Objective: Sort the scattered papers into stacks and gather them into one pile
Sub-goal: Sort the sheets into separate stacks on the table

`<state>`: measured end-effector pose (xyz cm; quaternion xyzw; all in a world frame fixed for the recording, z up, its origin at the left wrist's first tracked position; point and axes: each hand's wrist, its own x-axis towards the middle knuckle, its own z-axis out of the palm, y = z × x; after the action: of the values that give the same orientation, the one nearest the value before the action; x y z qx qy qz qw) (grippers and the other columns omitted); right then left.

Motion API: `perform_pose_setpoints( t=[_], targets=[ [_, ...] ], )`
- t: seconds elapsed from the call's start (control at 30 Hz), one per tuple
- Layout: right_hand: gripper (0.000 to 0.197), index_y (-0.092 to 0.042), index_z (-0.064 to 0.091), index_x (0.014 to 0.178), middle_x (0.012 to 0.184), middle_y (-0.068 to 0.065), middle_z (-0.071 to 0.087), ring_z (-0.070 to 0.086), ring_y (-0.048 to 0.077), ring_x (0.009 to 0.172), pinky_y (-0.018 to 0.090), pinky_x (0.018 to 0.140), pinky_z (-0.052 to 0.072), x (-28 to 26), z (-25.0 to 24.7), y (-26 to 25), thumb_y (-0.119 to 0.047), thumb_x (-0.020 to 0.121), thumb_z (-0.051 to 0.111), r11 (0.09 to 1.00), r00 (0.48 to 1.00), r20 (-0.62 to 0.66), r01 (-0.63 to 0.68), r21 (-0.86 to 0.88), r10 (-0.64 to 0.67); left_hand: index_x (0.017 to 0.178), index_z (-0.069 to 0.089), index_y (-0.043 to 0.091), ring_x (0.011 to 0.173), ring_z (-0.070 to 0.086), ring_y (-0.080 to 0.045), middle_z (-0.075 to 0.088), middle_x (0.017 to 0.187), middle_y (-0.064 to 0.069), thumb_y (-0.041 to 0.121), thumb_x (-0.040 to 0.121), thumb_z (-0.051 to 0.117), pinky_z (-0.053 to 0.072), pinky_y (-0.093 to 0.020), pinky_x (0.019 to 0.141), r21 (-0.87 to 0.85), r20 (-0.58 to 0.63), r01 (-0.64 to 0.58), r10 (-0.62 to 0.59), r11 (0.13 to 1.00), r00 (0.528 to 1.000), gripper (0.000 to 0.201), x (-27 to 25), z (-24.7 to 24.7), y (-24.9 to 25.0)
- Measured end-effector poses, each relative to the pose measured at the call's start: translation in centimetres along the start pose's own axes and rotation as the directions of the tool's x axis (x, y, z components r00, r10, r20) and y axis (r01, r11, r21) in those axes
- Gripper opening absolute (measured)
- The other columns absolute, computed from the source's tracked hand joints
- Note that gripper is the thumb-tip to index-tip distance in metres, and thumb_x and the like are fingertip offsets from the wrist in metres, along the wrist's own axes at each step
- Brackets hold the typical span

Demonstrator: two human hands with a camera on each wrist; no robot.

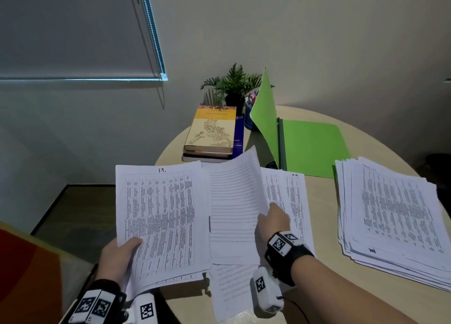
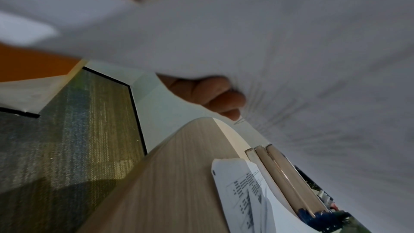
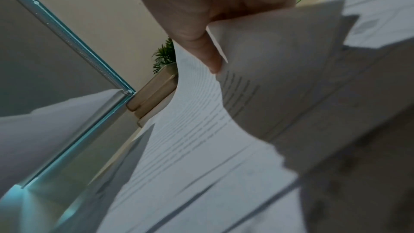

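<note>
The round pale wood-grain tabletop (image 1: 319, 201) fills the right half of the head view. At three o'clock on it lies a fanned stack of white printed sheets (image 1: 390, 213), with a handwritten mark near its front edge. At twelve o'clock an open bright green folder (image 1: 310, 145) stands with one cover raised, beside a stack of books (image 1: 212, 133) topped by a yellow volume whose title reads partly "Philippines". At the near edge, the left hand (image 1: 117, 257) grips a bundle of white table-printed sheets (image 1: 158, 216) headed with a handwritten "19", thumb on top; the left wrist view shows fingers (image 2: 215, 95) curled beneath. The right hand (image 1: 273, 218) pinches a curling lined white sheet (image 1: 231, 201), thumb (image 3: 206, 49) pressed on it.
</note>
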<state>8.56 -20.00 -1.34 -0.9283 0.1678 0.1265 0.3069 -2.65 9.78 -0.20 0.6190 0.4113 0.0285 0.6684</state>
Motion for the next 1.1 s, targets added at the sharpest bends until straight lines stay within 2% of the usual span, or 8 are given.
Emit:
perform_pose_setpoints(
  t=[0.13, 0.23, 0.43, 0.53, 0.67, 0.83, 0.97, 1.1],
  targets=[
    [0.032, -0.008, 0.055, 0.121, 0.150, 0.015, 0.024, 0.028, 0.035, 0.132, 0.042, 0.107, 0.033, 0.3, -1.0, 2.0, -0.015, 0.090, 0.048, 0.978, 0.993, -0.063, -0.109, -0.180, 0.099, 0.111, 0.061, 0.002, 0.093, 0.065, -0.037, 0.068, 0.102, -0.022, 0.001, 0.088, 0.055, 0.052, -0.042, 0.081, 0.005, 0.033, -0.013, 0.013, 1.000, 0.999, 0.024, -0.3, 1.1, 0.4],
    [0.029, -0.009, 0.057, 0.116, 0.148, 0.016, 0.026, 0.030, 0.035, 0.130, 0.042, 0.106, 0.034, 0.3, -1.2, 2.8, -0.014, 0.090, 0.046, 0.971, 0.993, -0.045, -0.115, -0.211, 0.108, 0.107, 0.061, 0.004, 0.086, 0.065, -0.034, 0.068, 0.096, -0.019, 0.001, 0.089, 0.054, 0.051, -0.036, 0.073, 0.007, 0.055, -0.026, 0.026, 1.000, 0.998, 0.019, -0.8, 1.8, 0.7],
    [0.025, -0.005, 0.051, 0.109, 0.105, 0.015, 0.057, 0.053, 0.028, 0.086, 0.030, 0.070, 0.043, 0.8, -2.0, 3.2, 0.002, 0.087, 0.042, 0.999, 1.000, 0.013, -0.009, -0.042, 0.009, 0.111, 0.060, 0.003, 0.092, 0.064, -0.034, 0.066, 0.105, -0.020, 0.000, 0.089, 0.054, 0.050, -0.041, 0.083, 0.006, 0.042, -0.033, 0.033, 0.999, 0.999, 0.023, -1.7, 1.9, 1.4],
    [0.049, -0.014, 0.035, 0.132, 0.079, 0.009, 0.056, 0.054, 0.025, 0.066, 0.027, 0.055, 0.040, 0.4, -2.6, 3.9, 0.004, 0.087, 0.044, 0.989, 1.000, -0.020, 0.012, 0.146, -0.009, 0.113, 0.058, 0.003, 0.079, 0.060, -0.023, 0.062, 0.103, -0.017, -0.001, 0.090, 0.053, 0.048, -0.035, 0.071, -0.008, -0.001, -0.055, 0.055, 0.998, 0.998, 0.024, -2.1, 1.3, 2.0],
    [0.068, -0.014, 0.023, 0.146, 0.127, 0.020, 0.058, 0.062, 0.035, 0.100, 0.031, 0.076, 0.047, 0.1, -4.3, 5.2, 0.002, 0.086, 0.051, 0.963, 0.998, -0.046, -0.032, 0.269, 0.046, 0.117, 0.058, 0.003, 0.087, 0.059, -0.028, 0.061, 0.107, -0.017, -0.001, 0.089, 0.054, 0.045, -0.031, 0.067, -0.035, -0.069, -0.062, 0.060, 0.997, 0.996, 0.028, -1.8, -0.3, 2.0],
    [0.020, 0.002, 0.061, 0.093, 0.090, 0.019, 0.066, 0.059, 0.029, 0.073, 0.042, 0.066, 0.054, 0.1, -5.4, 7.2, 0.001, 0.077, 0.048, 0.950, 0.995, -0.045, -0.077, 0.304, 0.095, 0.120, 0.056, -0.001, 0.095, 0.058, -0.032, 0.060, 0.111, -0.021, -0.003, 0.089, 0.053, 0.044, -0.042, 0.089, -0.098, -0.093, -0.054, 0.045, 0.994, 0.995, 0.031, -1.5, -1.4, 1.7],
    [0.016, 0.007, 0.058, 0.092, 0.081, 0.013, 0.058, 0.053, 0.023, 0.065, 0.014, 0.046, 0.045, -1.6, -6.3, 6.7, 0.015, 0.082, 0.047, 0.880, 0.992, 0.095, -0.115, 0.461, 0.080, 0.113, 0.057, 0.003, 0.079, 0.059, -0.023, 0.063, 0.102, -0.017, -0.003, 0.089, 0.053, 0.047, -0.034, 0.073, -0.108, -0.093, -0.059, 0.049, 0.992, 0.994, 0.026, -1.8, -1.3, 1.8],
    [0.021, 0.004, 0.063, 0.091, 0.092, 0.019, 0.067, 0.064, 0.034, 0.085, 0.036, 0.079, 0.054, -2.2, -3.9, 6.5, 0.002, 0.070, 0.058, 0.908, 0.983, 0.178, -0.115, 0.403, 0.045, 0.111, 0.057, 0.008, 0.076, 0.058, -0.019, 0.062, 0.089, -0.009, -0.002, 0.090, 0.053, 0.043, -0.029, 0.065, -0.097, -0.094, -0.075, 0.066, 0.992, 0.993, 0.024, -2.3, -0.8, 2.0]
  ],
)
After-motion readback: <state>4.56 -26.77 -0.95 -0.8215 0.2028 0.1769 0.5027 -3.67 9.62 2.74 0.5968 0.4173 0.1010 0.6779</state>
